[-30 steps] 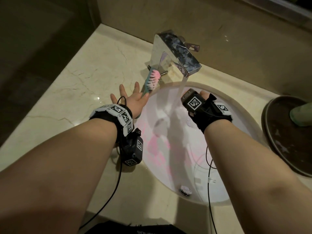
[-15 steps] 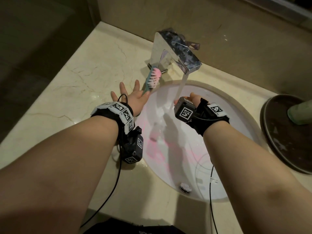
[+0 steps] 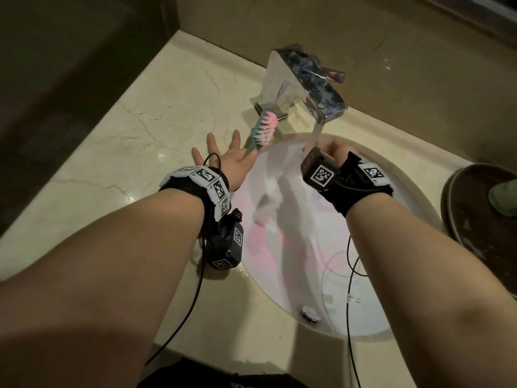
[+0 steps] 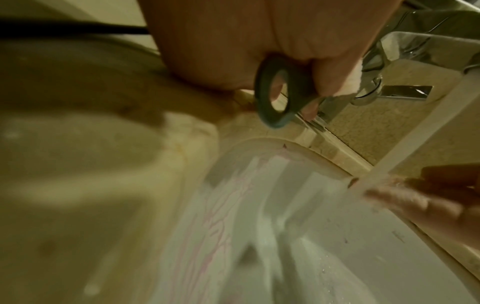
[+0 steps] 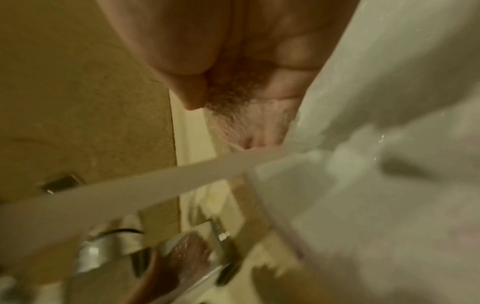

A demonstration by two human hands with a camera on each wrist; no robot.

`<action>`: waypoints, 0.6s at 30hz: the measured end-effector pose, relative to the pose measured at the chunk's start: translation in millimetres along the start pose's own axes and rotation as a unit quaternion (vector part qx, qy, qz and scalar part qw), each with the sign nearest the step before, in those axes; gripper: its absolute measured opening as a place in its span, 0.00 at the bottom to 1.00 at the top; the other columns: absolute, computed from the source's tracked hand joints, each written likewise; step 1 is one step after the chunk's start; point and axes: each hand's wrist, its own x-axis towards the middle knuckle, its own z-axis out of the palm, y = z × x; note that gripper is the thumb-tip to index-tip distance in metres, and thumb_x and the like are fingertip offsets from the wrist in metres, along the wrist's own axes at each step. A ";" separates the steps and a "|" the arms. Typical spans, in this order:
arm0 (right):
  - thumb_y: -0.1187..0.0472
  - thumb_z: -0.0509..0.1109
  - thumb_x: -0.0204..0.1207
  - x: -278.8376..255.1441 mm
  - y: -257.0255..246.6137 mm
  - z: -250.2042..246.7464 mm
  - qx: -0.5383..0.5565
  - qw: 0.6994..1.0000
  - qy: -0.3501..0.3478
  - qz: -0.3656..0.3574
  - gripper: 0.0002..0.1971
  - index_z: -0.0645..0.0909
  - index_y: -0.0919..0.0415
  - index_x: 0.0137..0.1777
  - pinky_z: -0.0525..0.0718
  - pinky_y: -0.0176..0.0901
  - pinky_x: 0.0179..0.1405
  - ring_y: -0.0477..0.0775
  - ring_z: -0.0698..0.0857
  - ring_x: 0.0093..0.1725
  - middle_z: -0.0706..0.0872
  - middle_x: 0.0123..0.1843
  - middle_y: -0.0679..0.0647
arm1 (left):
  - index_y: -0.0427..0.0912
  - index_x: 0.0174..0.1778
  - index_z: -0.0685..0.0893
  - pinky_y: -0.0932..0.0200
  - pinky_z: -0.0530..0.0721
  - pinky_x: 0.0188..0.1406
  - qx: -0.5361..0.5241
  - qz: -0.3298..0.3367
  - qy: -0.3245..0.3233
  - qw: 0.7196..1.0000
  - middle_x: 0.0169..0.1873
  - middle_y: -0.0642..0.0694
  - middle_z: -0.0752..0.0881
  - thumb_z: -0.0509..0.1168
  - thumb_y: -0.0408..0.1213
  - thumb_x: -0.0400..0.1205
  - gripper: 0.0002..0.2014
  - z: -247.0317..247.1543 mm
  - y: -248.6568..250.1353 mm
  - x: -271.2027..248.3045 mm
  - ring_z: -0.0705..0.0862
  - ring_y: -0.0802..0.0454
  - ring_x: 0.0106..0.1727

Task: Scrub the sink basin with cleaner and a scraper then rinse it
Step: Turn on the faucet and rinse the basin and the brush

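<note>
The white sink basin (image 3: 313,264) carries pink cleaner streaks (image 3: 263,245) on its left wall. Water (image 3: 314,135) runs from the chrome faucet (image 3: 305,79). My left hand (image 3: 237,161) hovers over the basin's left rim and pinches the teal handle of a scrub brush (image 3: 264,127), whose pink and white bristles point up; the other fingers are spread. The left wrist view shows the handle's loop (image 4: 272,92) under my fingers. My right hand (image 3: 337,149) is cupped, fingers together, under the stream and holds nothing. The right wrist view shows water (image 5: 155,181) hitting its fingertips (image 5: 254,133).
A beige marble counter (image 3: 134,152) surrounds the basin. A round brown tray (image 3: 475,242) with a green object (image 3: 503,197) on it sits at the right edge. The drain (image 3: 310,313) lies at the near end of the basin. A wall runs behind the faucet.
My right hand has risen from lower in the basin and moved left until its fingers are in the running water. The left hand with the brush has barely moved.
</note>
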 end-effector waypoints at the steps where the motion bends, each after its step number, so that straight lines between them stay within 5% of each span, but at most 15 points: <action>1: 0.49 0.52 0.85 -3.9 0.4 -1.5 -0.008 1.000 0.011 0.009 0.21 0.79 0.64 0.59 0.85 0.36 0.30 0.52 0.86 0.29 0.89 0.39 0.54 | 0.62 0.81 0.50 0.34 0.29 0.75 0.001 -0.001 0.000 1.000 0.83 0.58 0.48 0.42 0.55 0.87 0.25 0.1 0.2 -0.3 0.32 0.40 0.81; 4: 0.50 0.48 0.87 -12.9 4.6 -9.2 -0.138 0.989 0.048 -0.012 0.24 0.77 0.66 0.67 0.78 0.39 0.30 0.56 0.85 0.46 0.84 0.64 0.60 | 0.62 0.81 0.50 0.34 0.30 0.75 0.004 -0.002 0.002 1.000 0.83 0.59 0.48 0.42 0.56 0.86 0.25 0.8 -0.3 0.5 0.32 0.41 0.82; 6: 0.50 0.46 0.88 -14.8 6.1 -13.7 -0.190 0.980 0.053 -0.014 0.25 0.73 0.68 0.71 0.75 0.41 0.30 0.59 0.83 0.59 0.78 0.71 0.60 | 0.64 0.81 0.51 0.32 0.30 0.76 0.005 -0.001 0.001 1.000 0.82 0.60 0.46 0.42 0.56 0.86 0.24 2.0 -1.8 2.5 0.33 0.40 0.82; 7: 0.50 0.46 0.88 -16.7 6.5 -15.8 -0.200 0.979 0.044 -0.015 0.25 0.73 0.67 0.72 0.75 0.40 0.28 0.58 0.84 0.55 0.77 0.72 0.59 | 0.66 0.80 0.52 0.31 0.32 0.76 0.004 0.001 0.001 1.000 0.82 0.60 0.45 0.42 0.56 0.86 0.24 2.6 -2.3 3.1 0.34 0.40 0.82; 10: 0.49 0.46 0.87 -19.5 6.7 -17.2 -0.190 0.981 0.028 0.002 0.24 0.72 0.63 0.72 0.78 0.36 0.25 0.52 0.82 0.37 0.80 0.60 0.58 | 0.67 0.79 0.53 0.30 0.34 0.76 0.001 0.006 0.003 1.000 0.82 0.60 0.46 0.43 0.57 0.86 0.23 4.0 -2.3 3.0 0.35 0.38 0.82; 15: 0.49 0.50 0.86 -18.1 11.1 0.0 -0.097 0.995 0.000 0.010 0.23 0.77 0.66 0.43 0.83 0.49 0.45 0.57 0.85 0.33 0.84 0.38 0.59 | 0.62 0.81 0.52 0.33 0.30 0.76 0.001 0.007 0.003 1.000 0.83 0.59 0.46 0.42 0.56 0.87 0.25 0.3 -0.9 -1.5 0.32 0.40 0.82; 18: 0.51 0.50 0.86 -8.3 11.8 5.9 -0.102 0.995 -0.005 -0.007 0.20 0.75 0.63 0.40 0.83 0.46 0.51 0.54 0.82 0.38 0.87 0.24 0.54 | 0.58 0.82 0.50 0.35 0.30 0.77 -0.006 0.002 0.003 1.000 0.83 0.55 0.48 0.42 0.54 0.87 0.26 -3.2 0.1 -5.8 0.32 0.42 0.82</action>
